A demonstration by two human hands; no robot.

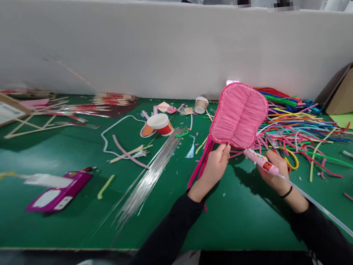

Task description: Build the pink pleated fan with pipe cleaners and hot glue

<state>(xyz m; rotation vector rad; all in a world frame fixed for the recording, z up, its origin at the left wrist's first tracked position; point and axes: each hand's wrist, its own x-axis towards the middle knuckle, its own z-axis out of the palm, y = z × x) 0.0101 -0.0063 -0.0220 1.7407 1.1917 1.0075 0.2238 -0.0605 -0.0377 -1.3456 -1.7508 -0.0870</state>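
My left hand (214, 166) is closed, pinching the lower edge of a pink fan-shaped piece (239, 114) made of rows of pink pipe cleaners, held upright over the green table (78, 215). Loose pink strands (199, 165) hang from its base past my left wrist. My right hand (275, 172) is wrapped round a pink glue gun (259, 161), its nozzle against the fan's lower right edge. A clear glue stick (328, 214) sticks out of the gun's back toward the lower right.
A heap of coloured pipe cleaners (299, 121) lies right of the fan. A bundle of silver wires (152, 171), a tipped red paper cup (161, 124), a brown cup (201, 104), a purple box (59, 192) and wooden sticks (33, 124) are left. A white partition (157, 51) backs the table.
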